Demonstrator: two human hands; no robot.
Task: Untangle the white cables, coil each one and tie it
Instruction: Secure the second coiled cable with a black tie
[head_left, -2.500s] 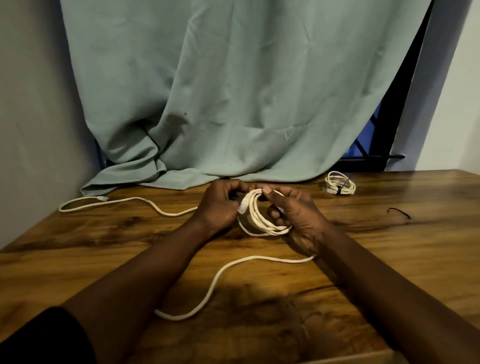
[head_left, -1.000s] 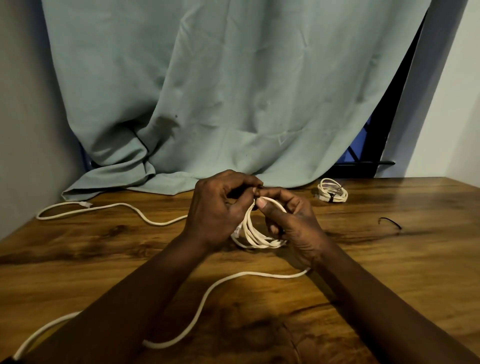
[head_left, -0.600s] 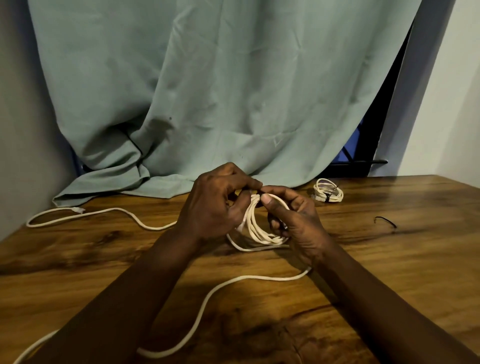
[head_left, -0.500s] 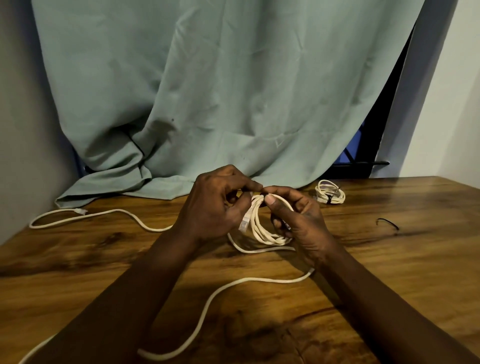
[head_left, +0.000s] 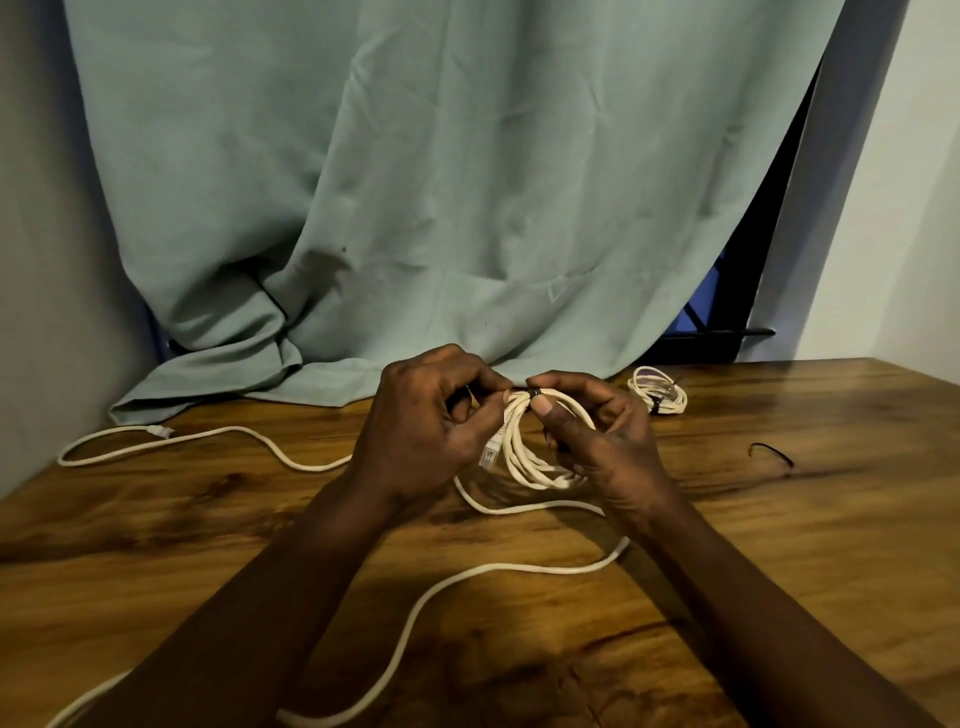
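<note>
- A dark tie (head_left: 533, 391) now wraps the top of the coil (head_left: 535, 449); moments ago only bare white loops showed there, so I'd say tying is under way.
- Left hand (head_left: 426, 421) pinches the tie's end; right hand (head_left: 592, 431) clamps the coil, thumb on the band, above the table (head_left: 779, 545) near its far edge.
- The plug (head_left: 491, 453) dangles, pale and ridged.
- A loose cable (head_left: 415, 618) snakes smooth and rubbery toward the near edge.
- A tied coil (head_left: 657, 389) and a spare tie (head_left: 771, 451) lie to the right.

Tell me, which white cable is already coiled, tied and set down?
The small coil at the table's far right, apart from both hands, with a dark tie around it. The other coil is in the hands; loose cable lies uncoiled.
</note>
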